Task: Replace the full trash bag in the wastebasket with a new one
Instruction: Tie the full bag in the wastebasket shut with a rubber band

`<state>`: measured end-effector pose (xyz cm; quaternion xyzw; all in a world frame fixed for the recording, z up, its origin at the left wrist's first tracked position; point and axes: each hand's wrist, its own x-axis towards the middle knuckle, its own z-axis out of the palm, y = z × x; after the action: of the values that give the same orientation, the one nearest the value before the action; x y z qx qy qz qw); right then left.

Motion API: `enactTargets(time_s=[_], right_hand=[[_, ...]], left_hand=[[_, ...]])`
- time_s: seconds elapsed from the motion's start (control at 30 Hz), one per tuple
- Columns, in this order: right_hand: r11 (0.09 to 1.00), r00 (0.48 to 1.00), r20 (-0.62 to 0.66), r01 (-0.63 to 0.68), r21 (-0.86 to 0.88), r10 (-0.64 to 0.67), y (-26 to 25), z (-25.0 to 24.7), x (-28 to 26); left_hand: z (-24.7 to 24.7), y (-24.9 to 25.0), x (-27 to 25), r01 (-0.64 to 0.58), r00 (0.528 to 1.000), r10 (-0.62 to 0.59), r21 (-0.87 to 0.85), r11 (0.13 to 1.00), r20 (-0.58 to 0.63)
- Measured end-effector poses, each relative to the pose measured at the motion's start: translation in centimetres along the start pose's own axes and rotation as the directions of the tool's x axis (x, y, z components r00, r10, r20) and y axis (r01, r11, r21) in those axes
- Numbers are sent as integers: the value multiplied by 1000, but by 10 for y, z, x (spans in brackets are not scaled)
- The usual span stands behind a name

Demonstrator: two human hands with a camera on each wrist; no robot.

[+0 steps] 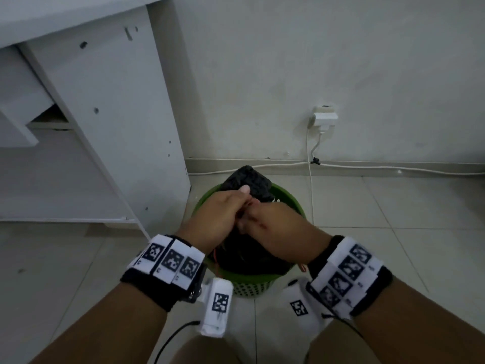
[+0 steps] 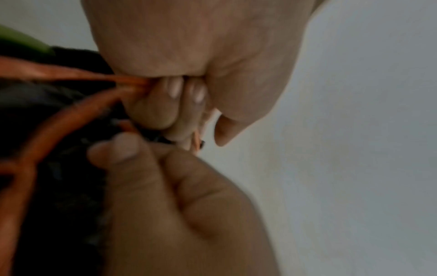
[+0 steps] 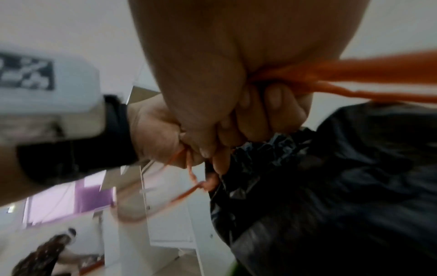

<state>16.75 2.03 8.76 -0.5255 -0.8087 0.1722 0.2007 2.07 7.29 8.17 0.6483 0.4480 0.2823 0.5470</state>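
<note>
A green wastebasket (image 1: 252, 281) stands on the tiled floor and holds a full black trash bag (image 1: 253, 183). Both hands meet above the bag's gathered neck. My left hand (image 1: 223, 206) has its fingers curled round the bag's orange drawstring (image 2: 71, 115). Close beside it, my right hand (image 1: 271, 222) grips the same drawstring (image 3: 354, 74). In the left wrist view the left hand (image 2: 170, 104) sits above the right hand (image 2: 165, 186), with the bag (image 2: 47, 205) to the left. In the right wrist view the right hand (image 3: 236, 112) and left hand (image 3: 160, 138) are pressed together over the crumpled bag (image 3: 331, 186).
A white cabinet (image 1: 105, 127) stands just left of the basket. Behind it is the wall with a plugged-in outlet (image 1: 324, 116). A white cable (image 1: 367, 167) runs along the baseboard, and another drops to the floor right of the basket. Tiled floor lies to the right and front.
</note>
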Motion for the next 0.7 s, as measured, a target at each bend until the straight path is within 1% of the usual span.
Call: enactTargets(time_s=[0.03,0.07,0.13,0.23,0.3,0.33,0.4,0.47,0.57,0.63,0.7], right_hand=[[999,999,-13,-45,24,45,1,-10,0],[993,994,-37,-101,59,104,3,-21,0],[958,973,-98,-184,222,210,6,-37,-1],[827,938,-154,-185,531,309,7,-42,2],[725,924,-170,-145,673,343,9,-35,4],[698,918,-181,-128,705,352,10,-31,5],[683,918,-187,-113,722,350,12,-26,4],[687,922,-174,-122,716,345,14,-22,3],[700,925,-147,-153,697,349,18,-17,2],[684,918,-138,-170,709,372,18,-16,2],[670,906,-120,-205,714,406,17,-18,3]], left_hand=[[-2,-1,-3,-41,999,39,66,997,30],[-3,-1,-6,-81,995,76,90,993,59],[-4,2,-9,-165,982,155,86,983,112],[-2,11,-10,-302,945,282,111,947,167],[-1,15,-5,-354,928,325,155,923,184],[-2,14,-2,-372,923,339,191,909,184],[-3,10,0,-403,914,372,259,878,160],[-4,5,-1,-415,910,401,256,873,107],[-4,0,-5,-410,912,407,188,892,57],[-1,-4,-6,-398,914,404,211,893,13],[0,-6,-7,-399,908,420,281,873,-15]])
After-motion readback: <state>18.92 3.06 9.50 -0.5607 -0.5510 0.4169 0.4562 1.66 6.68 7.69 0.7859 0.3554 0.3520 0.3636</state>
